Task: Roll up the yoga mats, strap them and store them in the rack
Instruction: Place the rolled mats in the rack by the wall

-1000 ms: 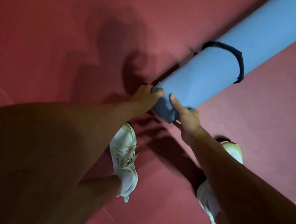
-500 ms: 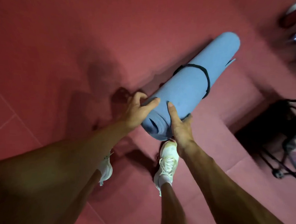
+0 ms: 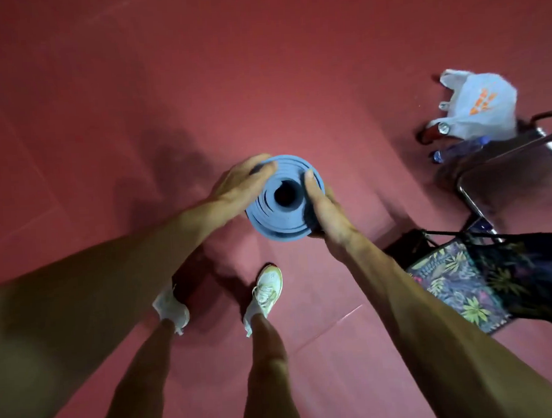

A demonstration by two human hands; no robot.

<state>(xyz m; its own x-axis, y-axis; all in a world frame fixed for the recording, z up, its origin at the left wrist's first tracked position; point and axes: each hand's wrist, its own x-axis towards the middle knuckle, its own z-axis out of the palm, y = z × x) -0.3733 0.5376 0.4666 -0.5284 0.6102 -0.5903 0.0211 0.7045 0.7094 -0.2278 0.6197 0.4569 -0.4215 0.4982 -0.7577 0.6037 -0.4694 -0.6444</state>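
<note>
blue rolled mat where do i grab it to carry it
Grip the outer wall of the blue rolled mat just under its top end, from both sides at once. It stands upright, spiral end up, so side pressure likely keeps layers tight, as the left hand and right hand grip it.

Blue mat [image 3: 270,223], red floor [image 3: 260,65], floral bag [image 3: 457,282]

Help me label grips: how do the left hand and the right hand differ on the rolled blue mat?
The left hand holds the rolled blue mat on its left side, the right hand on its right side. The left hand's fingers curl over the far rim; the right hand shows its thumb on the spiral end, its fingers hidden behind the roll. Both grip the same end, which faces the camera.
</note>
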